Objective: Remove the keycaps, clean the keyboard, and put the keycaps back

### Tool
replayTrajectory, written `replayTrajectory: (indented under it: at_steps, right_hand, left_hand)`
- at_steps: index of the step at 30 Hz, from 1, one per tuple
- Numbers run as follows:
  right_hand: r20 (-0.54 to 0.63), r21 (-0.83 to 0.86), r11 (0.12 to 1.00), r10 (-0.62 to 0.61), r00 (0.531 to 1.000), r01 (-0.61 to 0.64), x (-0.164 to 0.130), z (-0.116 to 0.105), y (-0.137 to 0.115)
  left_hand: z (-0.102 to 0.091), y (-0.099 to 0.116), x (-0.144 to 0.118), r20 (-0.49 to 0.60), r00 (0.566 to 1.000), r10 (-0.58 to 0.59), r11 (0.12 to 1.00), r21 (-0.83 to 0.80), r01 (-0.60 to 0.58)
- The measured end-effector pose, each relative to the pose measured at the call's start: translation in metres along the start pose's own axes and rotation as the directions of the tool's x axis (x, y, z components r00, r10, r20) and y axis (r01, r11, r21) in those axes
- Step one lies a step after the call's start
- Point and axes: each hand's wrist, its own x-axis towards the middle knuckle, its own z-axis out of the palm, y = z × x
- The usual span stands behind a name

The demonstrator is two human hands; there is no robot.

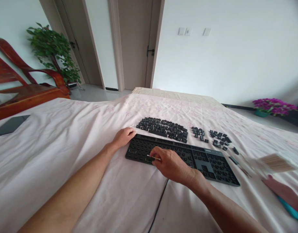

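Note:
A black keyboard with its keycaps off lies slightly slanted on the pale cloth. My right hand is over its lower left part, thumb and fingers pinched on a cotton swab. The swab's white tip points left, close to the bare key switches; I cannot tell whether it touches them. At the upper left corner, my left hand is closed on the keyboard's edge. A thin white stick shows just above its fingers; whether the hand holds it is unclear.
Loose black keycaps lie in groups behind the keyboard. To its right are a small dark-handled tool, a clear bag of swabs and a pink and blue object. A cable runs toward me. A dark flat tablet-like thing lies left.

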Motion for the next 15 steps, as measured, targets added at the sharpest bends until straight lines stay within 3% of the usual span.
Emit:
replayTrajectory:
  at_steps: [6, 15]
  right_hand:
    - [0.033, 0.099, 0.990, 0.098, 0.995, -0.100, -0.0007, -0.0059, 0.0068]
    - [-0.035, -0.276, 0.957, 0.086, 0.996, -0.093, -0.0019, -0.0040, -0.0024]
  left_hand:
    - [-0.0011, 0.0013, 0.0001, 0.001, 1.000, -0.011, 1.000, -0.003, 0.011]
    - [-0.0020, 0.0023, -0.0004, 0.002, 1.000, -0.006, 1.000, -0.004, 0.006]
